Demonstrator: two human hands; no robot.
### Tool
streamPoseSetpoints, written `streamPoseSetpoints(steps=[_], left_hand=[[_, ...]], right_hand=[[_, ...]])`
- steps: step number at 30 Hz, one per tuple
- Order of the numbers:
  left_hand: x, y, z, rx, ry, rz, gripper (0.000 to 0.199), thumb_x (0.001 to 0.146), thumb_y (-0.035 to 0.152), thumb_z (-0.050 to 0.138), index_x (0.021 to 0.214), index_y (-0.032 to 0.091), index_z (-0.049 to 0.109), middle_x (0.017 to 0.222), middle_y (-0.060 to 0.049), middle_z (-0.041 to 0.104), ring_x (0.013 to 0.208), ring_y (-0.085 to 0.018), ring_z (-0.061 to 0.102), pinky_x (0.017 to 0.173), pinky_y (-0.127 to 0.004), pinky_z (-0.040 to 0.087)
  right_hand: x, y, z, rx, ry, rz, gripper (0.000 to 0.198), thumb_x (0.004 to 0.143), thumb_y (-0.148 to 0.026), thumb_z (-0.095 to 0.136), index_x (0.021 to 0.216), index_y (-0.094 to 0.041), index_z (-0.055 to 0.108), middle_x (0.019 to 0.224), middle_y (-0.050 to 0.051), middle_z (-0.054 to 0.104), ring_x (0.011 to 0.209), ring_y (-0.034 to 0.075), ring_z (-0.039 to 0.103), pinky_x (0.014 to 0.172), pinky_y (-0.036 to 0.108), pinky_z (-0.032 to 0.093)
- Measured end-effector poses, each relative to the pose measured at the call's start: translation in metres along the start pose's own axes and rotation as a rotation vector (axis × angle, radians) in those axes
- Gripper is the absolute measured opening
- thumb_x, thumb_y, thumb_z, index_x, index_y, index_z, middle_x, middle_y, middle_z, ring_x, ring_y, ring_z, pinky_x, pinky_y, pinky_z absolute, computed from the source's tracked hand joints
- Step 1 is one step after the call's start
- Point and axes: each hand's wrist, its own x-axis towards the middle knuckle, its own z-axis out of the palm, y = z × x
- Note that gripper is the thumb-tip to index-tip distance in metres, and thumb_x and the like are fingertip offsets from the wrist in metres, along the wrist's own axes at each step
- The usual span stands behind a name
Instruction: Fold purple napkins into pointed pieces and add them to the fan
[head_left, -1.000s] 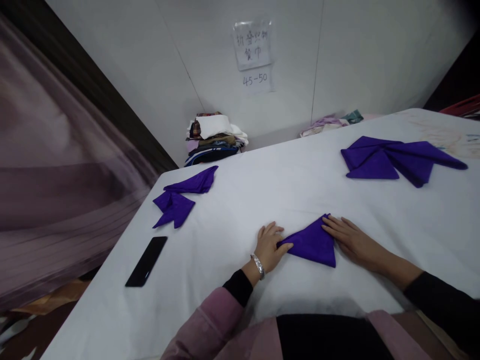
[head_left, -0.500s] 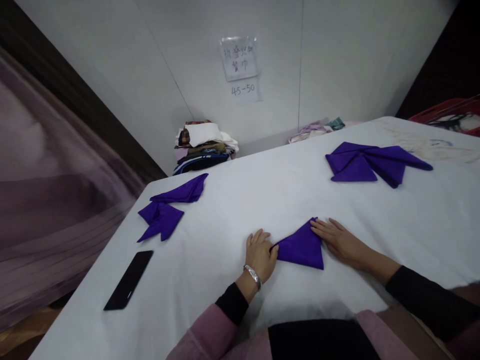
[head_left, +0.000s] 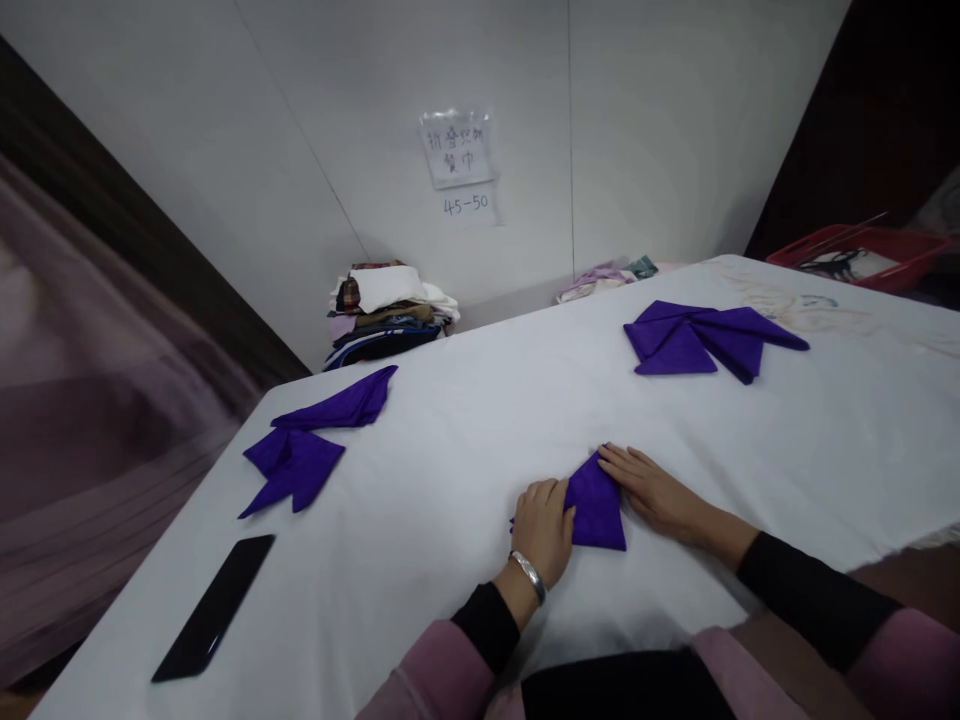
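The purple cloth (head_left: 600,515) is near the front edge of the desk (head_left: 457,430). The left hand (head_left: 544,530) bends over it and hides some, so I can't tell if it grips. The right hand (head_left: 651,492) lies flat on its top corner. More purple cloths (head_left: 296,466) and a flat black thing (head_left: 216,608) sit by the left edge, and a purple bundle (head_left: 675,345) by the far edge. The desk partly hides a clothes pile (head_left: 394,318) and a red basket (head_left: 911,262).
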Motion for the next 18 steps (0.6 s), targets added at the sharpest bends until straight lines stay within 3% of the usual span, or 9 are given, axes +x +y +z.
streamPoseSetpoints(steps=[12,15,18], left_hand=[[-0.008,-0.003,0.005,0.036,0.017,-0.039,0.034,0.082,0.014,0.043,0.114,0.022,0.05,0.113,-0.008,0.054,0.104,-0.024,0.047,0.09,-0.044,0.04],[-0.005,0.004,0.001,0.099,0.017,0.038,0.037,0.085,0.016,0.038,0.121,0.022,0.047,0.131,-0.008,0.046,0.122,-0.025,0.037,0.103,-0.05,0.028],[0.0,0.01,0.002,0.114,-0.031,0.143,0.042,0.089,0.031,0.036,0.131,0.021,0.038,0.142,-0.007,0.035,0.133,-0.025,0.023,0.11,-0.052,0.016]], right_hand=[[0.009,0.003,0.007,0.022,-0.043,-0.056,0.059,0.084,-0.011,0.036,0.141,-0.022,0.025,0.145,0.008,0.028,0.135,0.021,0.019,0.108,0.051,0.018],[0.009,0.002,0.005,0.024,-0.054,-0.039,0.058,0.085,-0.011,0.034,0.141,-0.023,0.025,0.145,0.008,0.029,0.134,0.021,0.02,0.108,0.052,0.018],[0.009,-0.001,0.003,0.017,-0.065,-0.026,0.059,0.084,-0.011,0.034,0.141,-0.023,0.025,0.145,0.008,0.029,0.134,0.021,0.021,0.107,0.052,0.017]])
